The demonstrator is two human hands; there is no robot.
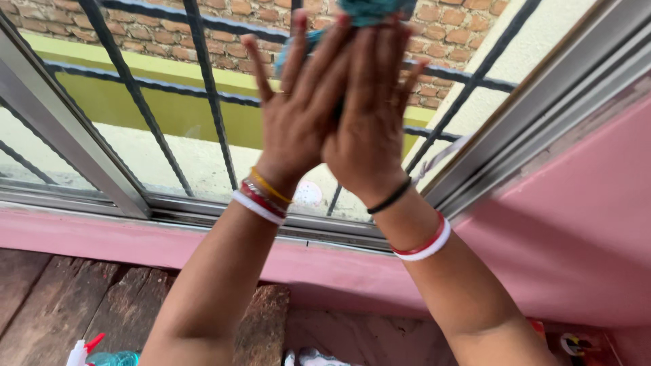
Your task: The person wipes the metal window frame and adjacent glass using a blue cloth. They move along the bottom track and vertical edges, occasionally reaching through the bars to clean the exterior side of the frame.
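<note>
Both my hands are raised flat against the window glass (169,146), one partly over the other. My left hand (295,112) has its fingers spread and lies a little under my right hand (369,115). Together they press a teal cloth (369,10) onto the pane; only its top edge and a strip beside my left fingers show. Bangles in red, white and yellow circle my left wrist. A black band and a red and white bangle sit on my right forearm.
Black metal bars (207,88) run outside the glass, with a brick wall and a yellow-green ledge beyond. A grey window frame (74,146) meets a pink wall (576,224). Below lie a wooden surface (81,298) and a spray bottle (85,349) with a red trigger.
</note>
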